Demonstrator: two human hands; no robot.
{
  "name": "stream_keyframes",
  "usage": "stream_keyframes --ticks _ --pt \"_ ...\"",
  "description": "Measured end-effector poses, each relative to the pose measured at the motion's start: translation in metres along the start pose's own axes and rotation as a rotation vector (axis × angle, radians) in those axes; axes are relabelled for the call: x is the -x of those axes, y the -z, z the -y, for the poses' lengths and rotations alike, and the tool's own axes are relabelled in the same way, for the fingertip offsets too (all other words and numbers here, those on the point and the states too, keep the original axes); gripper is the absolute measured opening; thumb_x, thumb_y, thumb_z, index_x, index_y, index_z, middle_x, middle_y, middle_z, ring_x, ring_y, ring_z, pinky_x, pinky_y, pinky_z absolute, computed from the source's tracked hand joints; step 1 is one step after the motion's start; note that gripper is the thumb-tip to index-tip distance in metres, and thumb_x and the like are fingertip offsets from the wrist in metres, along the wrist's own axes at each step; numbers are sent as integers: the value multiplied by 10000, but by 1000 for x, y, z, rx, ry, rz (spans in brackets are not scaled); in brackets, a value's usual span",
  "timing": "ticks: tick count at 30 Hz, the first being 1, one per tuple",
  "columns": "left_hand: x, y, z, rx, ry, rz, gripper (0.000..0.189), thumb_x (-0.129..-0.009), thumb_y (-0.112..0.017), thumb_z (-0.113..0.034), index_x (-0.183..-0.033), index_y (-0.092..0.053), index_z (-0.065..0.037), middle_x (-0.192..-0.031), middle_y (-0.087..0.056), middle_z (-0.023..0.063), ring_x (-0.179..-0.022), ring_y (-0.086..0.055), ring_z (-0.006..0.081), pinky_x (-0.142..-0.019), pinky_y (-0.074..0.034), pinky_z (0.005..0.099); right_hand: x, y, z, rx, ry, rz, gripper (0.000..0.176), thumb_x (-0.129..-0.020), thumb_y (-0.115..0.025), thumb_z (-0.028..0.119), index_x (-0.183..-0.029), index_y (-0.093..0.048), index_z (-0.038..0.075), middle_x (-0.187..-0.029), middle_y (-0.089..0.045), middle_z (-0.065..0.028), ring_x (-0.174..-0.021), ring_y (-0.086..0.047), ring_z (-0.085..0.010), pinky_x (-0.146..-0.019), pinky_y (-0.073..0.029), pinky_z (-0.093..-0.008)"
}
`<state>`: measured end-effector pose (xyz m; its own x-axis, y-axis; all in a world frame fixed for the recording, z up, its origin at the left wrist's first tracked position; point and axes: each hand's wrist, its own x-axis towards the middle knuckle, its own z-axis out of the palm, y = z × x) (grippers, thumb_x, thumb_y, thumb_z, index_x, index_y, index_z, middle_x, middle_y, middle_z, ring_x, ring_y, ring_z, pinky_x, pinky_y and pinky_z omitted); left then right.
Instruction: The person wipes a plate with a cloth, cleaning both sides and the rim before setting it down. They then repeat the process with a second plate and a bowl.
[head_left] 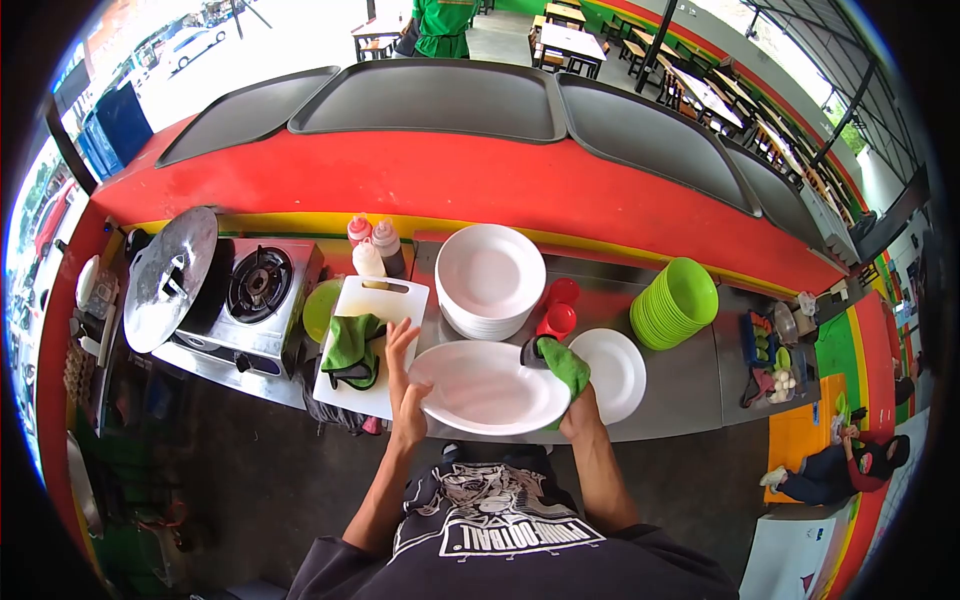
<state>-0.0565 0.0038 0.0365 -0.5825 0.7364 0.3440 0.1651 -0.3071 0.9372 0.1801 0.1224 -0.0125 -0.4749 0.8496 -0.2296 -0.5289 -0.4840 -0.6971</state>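
Note:
A white oval plate (490, 390) is held up tilted in front of my chest, over the counter's front edge. My left hand (403, 385) supports its left rim, the thumb over the edge and the other fingers pointing up and spread. At the opposite end, my right hand (580, 412) grips a green cloth (566, 368) with dark edging, pressed against the plate's right rim. Part of that hand is hidden by the cloth. Another green cloth (352, 350) lies crumpled on the white cutting board (405, 306) beside my left hand.
Behind the plate stand a stack of white plates (490, 270) and red cups (557, 320). Right of them are a white plate (612, 375) and stacked green bowls (680, 305). A gas stove (255, 290), metal lid (172, 280) and sauce bottles (387, 245) stand left. A person (840, 470) sits far right.

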Motion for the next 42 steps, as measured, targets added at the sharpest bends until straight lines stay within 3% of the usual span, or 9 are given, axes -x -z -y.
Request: stream_keyframes --ticks 2,3,6,12,24,28,29,36,42 --pt "5 -11 5 302 314 -111 768 -757 -486 -146 -1498 -340 -5 -1487 -414 242 -1446 -298 369 -1166 -262 408 0 -7 1 67 66 7 418 -998 -581 292 -1315 -571 20 -1249 -650 -93 -1088 -655 -193 -956 -534 -355" --pt "8 1 17 374 476 -18 794 -811 -477 -47 -1565 -230 -29 -1476 -429 214 -1402 -372 301 -1127 -332 373 0 -9 2 100 100 10 428 -997 -580 300 -1318 -574 16 -1259 -649 -94 -1093 -656 -197 -964 -532 -360" --pt "6 10 25 342 620 128 704 -890 -474 -16 -1558 -252 -28 -1462 -447 173 -1328 -454 232 -1079 -389 333 -5 -5 -4 159 202 -53 431 -997 -598 275 -1336 -565 11 -1269 -639 -85 -1105 -642 -181 -965 -518 -347" --pt "9 0 67 288 433 89 588 -995 -462 -65 -1548 -267 -20 -1445 -462 141 -1285 -476 203 -1077 -388 326 -14 -10 -12 347 374 -115 434 -1003 -610 240 -1330 -558 -39 -1302 -618 -90 -1202 -572 -172 -1063 -414 -326" --pt "-11 -53 119 -11 167 -97 589 -1032 -449 -133 -1556 -211 -8 -1489 -413 194 -1340 -439 260 -1099 -364 354 -64 -1 -19 506 487 -167 356 -1025 -537 178 -1295 -572 -53 -1270 -624 -124 -1166 -582 -203 -1015 -433 -332" --pt "-20 -63 137 -91 183 -131 589 -1027 -437 -109 -1555 -200 1 -1508 -381 221 -1362 -421 295 -1121 -338 370 -86 19 -29 665 401 -281 344 -976 -521 131 -1252 -563 -69 -1225 -622 -187 -1119 -590 -292 -976 -435 -372" --pt "-22 -65 144 -113 177 -143 590 -1026 -434 -101 -1555 -196 5 -1510 -375 226 -1367 -416 302 -1127 -330 373 -94 27 -38 624 423 -290 332 -990 -534 135 -1261 -563 -55 -1156 -621 -107 -1030 -577 -182 -912 -457 -328" --pt "-38 -83 164 -265 96 -243 594 -1030 -448 -146 -1555 -207 -6 -1480 -413 217 -1340 -435 299 -1120 -333 374 -114 31 -44 644 427 -232 297 -970 -473 82 -1223 -541 -58 -1107 -592 -107 -994 -556 -193 -888 -449 -331" --pt "-50 -92 163 -353 197 -254 614 -1010 -423 -64 -1551 -149 34 -1549 -300 274 -1423 -353 367 -1167 -281 389 -122 14 -30 590 421 -174 328 -991 -473 119 -1268 -507 -53 -1155 -572 -117 -1032 -549 -209 -923 -433 -335"
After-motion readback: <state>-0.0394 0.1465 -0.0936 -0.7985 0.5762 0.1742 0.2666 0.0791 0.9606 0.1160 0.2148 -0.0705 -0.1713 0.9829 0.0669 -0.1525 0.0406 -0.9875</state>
